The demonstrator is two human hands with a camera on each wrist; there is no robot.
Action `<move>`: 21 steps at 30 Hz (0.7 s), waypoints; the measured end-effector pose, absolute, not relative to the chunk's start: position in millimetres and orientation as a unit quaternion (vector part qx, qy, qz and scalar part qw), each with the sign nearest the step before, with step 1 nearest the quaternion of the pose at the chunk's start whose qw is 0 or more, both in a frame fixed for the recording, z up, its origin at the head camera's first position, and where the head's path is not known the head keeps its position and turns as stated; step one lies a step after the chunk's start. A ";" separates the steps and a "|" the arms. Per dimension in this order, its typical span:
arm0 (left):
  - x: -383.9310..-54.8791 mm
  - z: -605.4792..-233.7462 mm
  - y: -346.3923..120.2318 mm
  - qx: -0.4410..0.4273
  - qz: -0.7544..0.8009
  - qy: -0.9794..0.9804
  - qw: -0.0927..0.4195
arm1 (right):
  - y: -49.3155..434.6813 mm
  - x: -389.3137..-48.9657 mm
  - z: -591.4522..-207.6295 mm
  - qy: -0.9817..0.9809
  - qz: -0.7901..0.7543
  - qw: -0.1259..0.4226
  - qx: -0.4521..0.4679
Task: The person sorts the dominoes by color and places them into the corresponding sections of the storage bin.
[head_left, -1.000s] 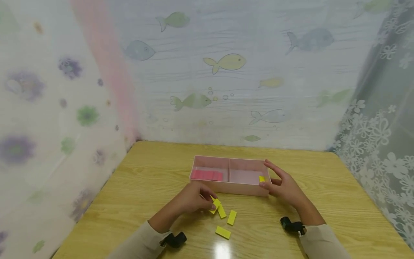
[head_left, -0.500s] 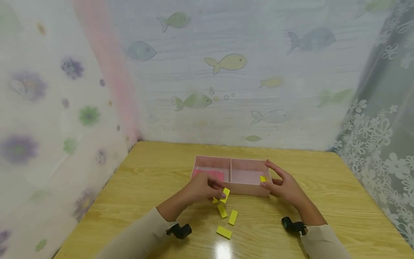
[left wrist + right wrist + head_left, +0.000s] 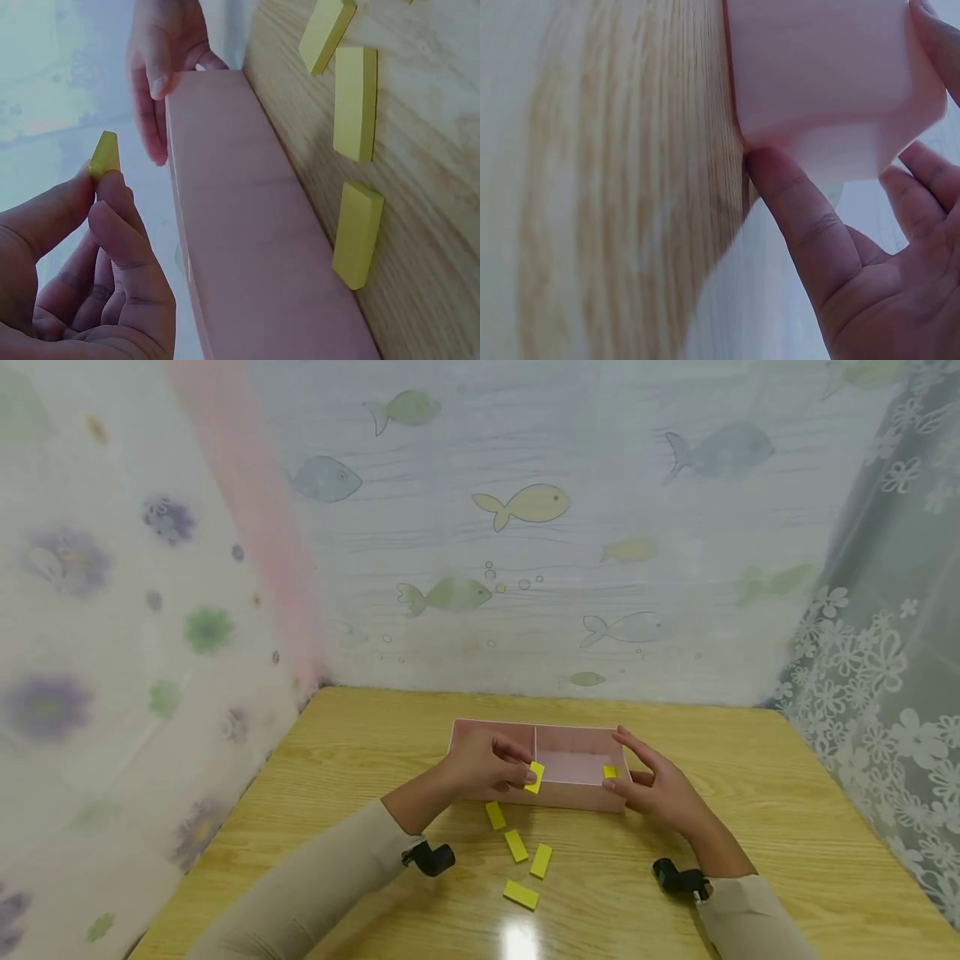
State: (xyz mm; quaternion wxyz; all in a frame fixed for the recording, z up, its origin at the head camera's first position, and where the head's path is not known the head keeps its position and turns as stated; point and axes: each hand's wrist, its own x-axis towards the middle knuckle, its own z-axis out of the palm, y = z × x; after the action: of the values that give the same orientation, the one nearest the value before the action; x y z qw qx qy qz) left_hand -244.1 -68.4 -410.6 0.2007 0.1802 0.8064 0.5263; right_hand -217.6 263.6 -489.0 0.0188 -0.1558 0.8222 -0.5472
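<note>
My left hand [image 3: 483, 764] pinches a yellow domino-shaped block [image 3: 536, 777] between thumb and fingertips. The block stands up from the fingertips in the left wrist view and overlaps the front rim of the pink box [image 3: 577, 797] near its divider in the head view. At the box's right end, my right hand [image 3: 663, 793] grips it, thumb at the front rim and a finger reaching to the back corner. One yellow block [image 3: 610, 772] lies inside the right compartment, by that thumb. The left compartment is mostly hidden behind my left hand.
Several loose yellow blocks lie on the wooden table [image 3: 337, 752] before the box, the nearest block [image 3: 521, 894] lying crosswise. A patterned fish curtain [image 3: 525, 610] hangs behind the table. Each wrist wears a small black camera, such as the left camera [image 3: 433, 858].
My left hand has lifted a yellow block from the group on the table and carried it up and right to the box's front rim. My right hand has kept its place on the box.
</note>
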 end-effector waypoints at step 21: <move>-267.2 -390.8 -37.4 0.145 0.542 0.801 0.209 | 256.3 -216.2 -487.5 0.819 -0.556 0.020 -0.138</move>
State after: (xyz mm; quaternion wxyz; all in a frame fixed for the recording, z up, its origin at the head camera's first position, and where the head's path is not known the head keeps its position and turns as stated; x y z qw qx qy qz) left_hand -267.2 -37.4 -390.8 0.2087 0.1451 0.8011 0.5419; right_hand -216.2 256.3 -487.5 0.0200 -0.1378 0.8192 -0.5564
